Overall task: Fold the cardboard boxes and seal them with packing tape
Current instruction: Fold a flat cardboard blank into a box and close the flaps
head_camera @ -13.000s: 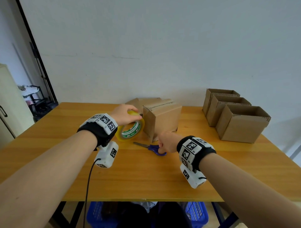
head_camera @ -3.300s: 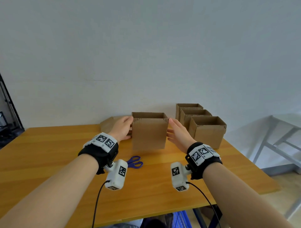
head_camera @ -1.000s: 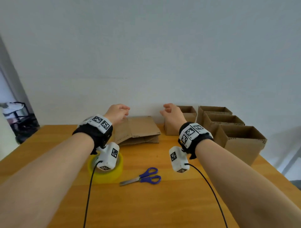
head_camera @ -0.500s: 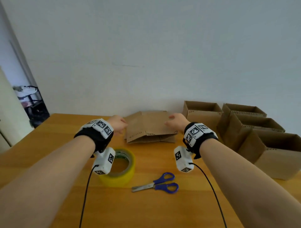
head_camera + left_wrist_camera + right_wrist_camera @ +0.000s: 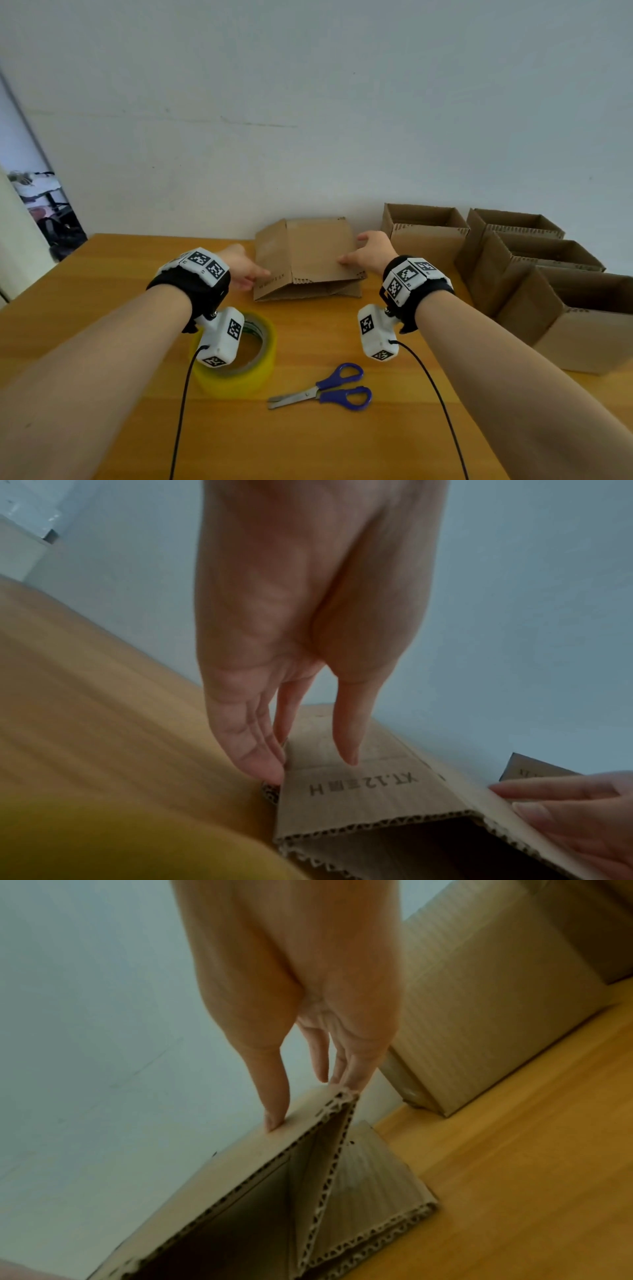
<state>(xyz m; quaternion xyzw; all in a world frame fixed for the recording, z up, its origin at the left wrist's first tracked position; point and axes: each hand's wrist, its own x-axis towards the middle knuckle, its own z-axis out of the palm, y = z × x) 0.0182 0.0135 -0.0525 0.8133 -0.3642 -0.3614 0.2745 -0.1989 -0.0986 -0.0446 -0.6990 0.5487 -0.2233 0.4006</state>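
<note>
A flattened cardboard box [image 5: 305,260] lies at the far middle of the wooden table [image 5: 102,274], close to the wall, its near corrugated edge gaping slightly. The left hand [image 5: 241,269] touches its left edge with straight fingers [image 5: 253,753], thumb over the printed panel; the right hand [image 5: 371,251] holds the right edge, thumb pressed on top and fingers [image 5: 346,1066] at the corner. To the right stand four open assembled boxes [image 5: 428,236]. Nearer the person, a yellow tape roll [image 5: 246,370] sits partly hidden by the left wrist camera, with blue-handled scissors [image 5: 329,390] lying just beside it.
</note>
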